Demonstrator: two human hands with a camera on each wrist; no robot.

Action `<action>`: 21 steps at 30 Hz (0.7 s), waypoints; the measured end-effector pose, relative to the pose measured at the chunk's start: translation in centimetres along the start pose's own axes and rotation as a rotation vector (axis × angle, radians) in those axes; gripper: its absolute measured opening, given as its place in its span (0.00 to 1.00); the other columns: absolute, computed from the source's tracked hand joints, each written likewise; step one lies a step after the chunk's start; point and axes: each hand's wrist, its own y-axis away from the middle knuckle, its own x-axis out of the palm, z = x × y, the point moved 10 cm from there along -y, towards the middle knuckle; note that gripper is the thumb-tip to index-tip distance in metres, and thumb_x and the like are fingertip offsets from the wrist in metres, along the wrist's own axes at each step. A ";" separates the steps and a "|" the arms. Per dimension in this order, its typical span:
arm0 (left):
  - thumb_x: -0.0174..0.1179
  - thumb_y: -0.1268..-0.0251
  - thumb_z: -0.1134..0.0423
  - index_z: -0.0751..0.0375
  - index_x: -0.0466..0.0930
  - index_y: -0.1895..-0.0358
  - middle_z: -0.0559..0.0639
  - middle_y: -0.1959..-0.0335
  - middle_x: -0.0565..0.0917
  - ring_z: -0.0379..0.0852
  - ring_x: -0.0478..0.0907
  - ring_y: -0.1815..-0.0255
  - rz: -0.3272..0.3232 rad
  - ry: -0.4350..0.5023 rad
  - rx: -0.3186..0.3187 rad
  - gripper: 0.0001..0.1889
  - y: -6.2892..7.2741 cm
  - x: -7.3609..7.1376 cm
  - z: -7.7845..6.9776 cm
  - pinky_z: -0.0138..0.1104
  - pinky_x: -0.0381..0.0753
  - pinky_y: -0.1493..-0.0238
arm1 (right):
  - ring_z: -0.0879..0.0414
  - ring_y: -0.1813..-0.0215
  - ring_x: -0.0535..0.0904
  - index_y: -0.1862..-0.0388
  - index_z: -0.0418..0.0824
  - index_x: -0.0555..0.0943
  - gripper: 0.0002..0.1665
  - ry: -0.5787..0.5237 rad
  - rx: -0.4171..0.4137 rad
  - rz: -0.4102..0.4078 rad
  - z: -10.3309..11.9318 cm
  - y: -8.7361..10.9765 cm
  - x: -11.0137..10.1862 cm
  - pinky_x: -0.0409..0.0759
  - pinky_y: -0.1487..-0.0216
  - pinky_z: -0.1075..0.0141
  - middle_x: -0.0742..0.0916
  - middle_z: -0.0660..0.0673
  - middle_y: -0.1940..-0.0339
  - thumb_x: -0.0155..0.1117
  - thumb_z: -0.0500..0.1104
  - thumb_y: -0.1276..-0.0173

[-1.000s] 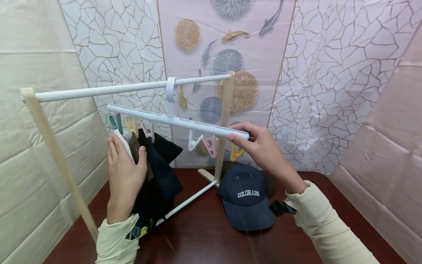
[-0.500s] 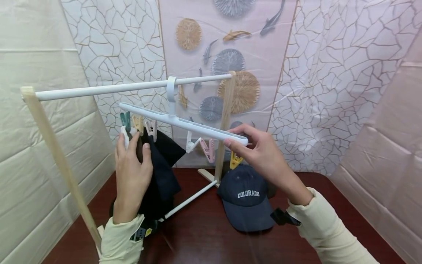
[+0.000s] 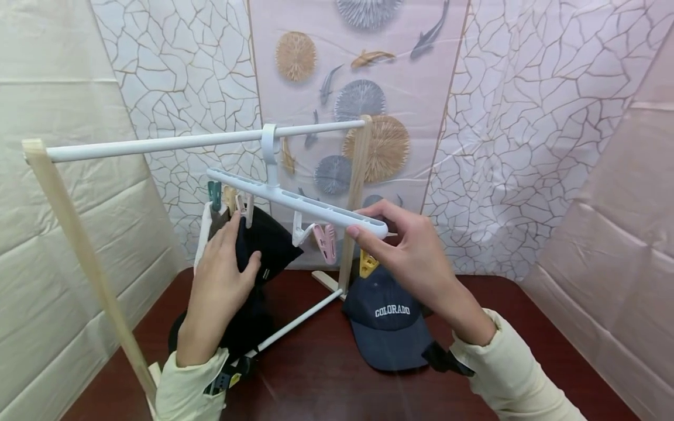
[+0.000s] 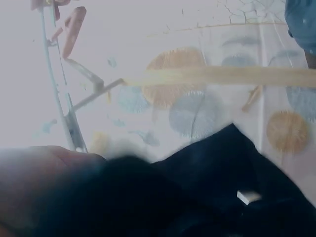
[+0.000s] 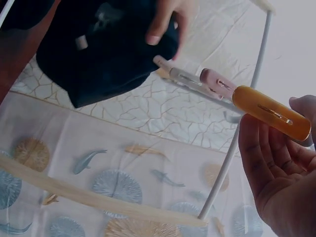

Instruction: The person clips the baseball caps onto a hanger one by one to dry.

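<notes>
A white clip hanger (image 3: 305,202) hangs tilted from the rack's rail, its near right end pinched between the thumb and fingers of my right hand (image 3: 416,251). Dark cloth (image 3: 274,242), with a small white tag (image 4: 245,197), hangs by the pale pink clothespin (image 3: 250,210). My left hand (image 3: 221,286) rests along this cloth, fingers fairly straight and thumb apart. Farther left, a teal clothespin (image 3: 214,195) holds white cloth (image 3: 203,234), beside a pale yellow clothespin (image 3: 229,196). White, pink (image 3: 325,242) and yellow (image 3: 367,264) clothespins hang on the right half.
The rack has a white top rail (image 3: 158,145) and wooden uprights (image 3: 86,251). A navy cap marked COLORADO (image 3: 389,321) lies on the dark red table (image 3: 316,380), right of the lower bar (image 3: 300,321). Patterned cloth walls (image 3: 358,70) stand behind and at both sides.
My left hand has moved rightward from the white cloth to the dark cloth. The hanger has turned, its left end shifting rightward and its right end slightly nearer. My right hand keeps its hold.
</notes>
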 end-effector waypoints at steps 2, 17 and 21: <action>0.59 0.23 0.67 0.52 0.50 0.13 0.67 0.19 0.62 0.70 0.59 0.20 0.022 0.011 0.039 0.41 -0.2 0.2 0.2 0.68 0.63 0.28 | 0.55 0.64 0.86 0.50 0.38 0.87 0.10 0.001 -0.002 -0.017 0.2 0.1 -0.1 0.86 0.67 0.65 0.89 0.42 0.55 0.72 0.40 0.26; 0.61 0.28 0.78 0.49 0.72 0.22 0.65 0.39 0.83 0.69 0.80 0.43 -0.174 0.064 0.118 0.35 -1.0 0.8 2.4 0.57 0.79 0.57 | 0.55 0.66 0.84 0.45 0.40 0.89 0.15 -0.073 -0.102 -0.146 1.3 1.4 -0.1 0.80 0.72 0.68 0.90 0.47 0.55 0.74 0.36 0.29; 0.62 0.28 0.77 0.49 0.74 0.23 0.65 0.41 0.84 0.68 0.80 0.44 -0.218 0.078 0.133 0.32 -1.2 0.8 2.8 0.59 0.80 0.55 | 0.57 0.72 0.81 0.44 0.39 0.88 0.16 -0.040 -0.187 -0.158 2.4 1.7 0.3 0.78 0.75 0.69 0.89 0.49 0.61 0.75 0.34 0.31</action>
